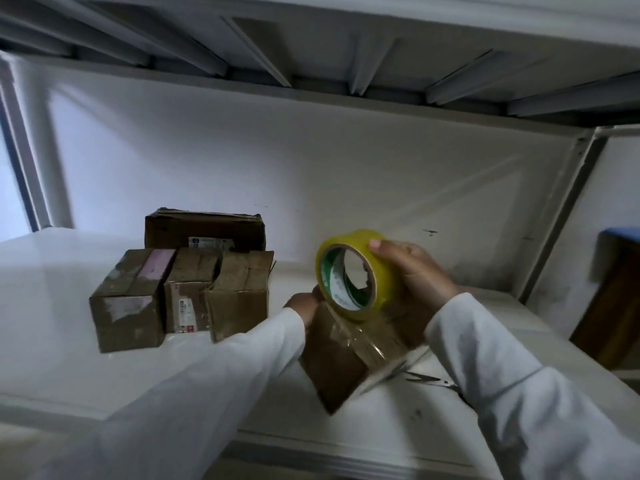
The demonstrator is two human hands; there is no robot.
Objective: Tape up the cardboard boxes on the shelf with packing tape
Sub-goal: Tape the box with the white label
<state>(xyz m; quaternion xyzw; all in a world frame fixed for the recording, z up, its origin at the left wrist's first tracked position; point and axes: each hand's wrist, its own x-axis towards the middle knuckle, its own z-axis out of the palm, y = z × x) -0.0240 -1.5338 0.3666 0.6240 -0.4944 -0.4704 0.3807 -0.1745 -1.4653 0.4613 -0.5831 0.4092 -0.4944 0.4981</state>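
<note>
Far left on the white shelf (52, 289): cluster of four cardboard boxes. Box with pink label (130, 299) at front left, middle box (188, 292) touching it, third box (240, 296) touching that, larger dark box (204, 232) behind them against the back wall. Left arm in white sleeve (194, 386) comes in diagonally from lower left; left hand (304, 306) curled on the upper left edge of the tilted box (343, 362), gripping it. That box is just right of the cluster, apart from it, one corner down toward the shelf, clear tape across its top face. Yellow tape roll (353, 275) stands on edge touching the box top, core facing camera. Right hand (412, 271) wraps the roll's right side, fingers over the rim, holding it; right sleeve enters from lower right. Scissors (429, 379) lie on shelf just below that forearm, partly hidden.
</note>
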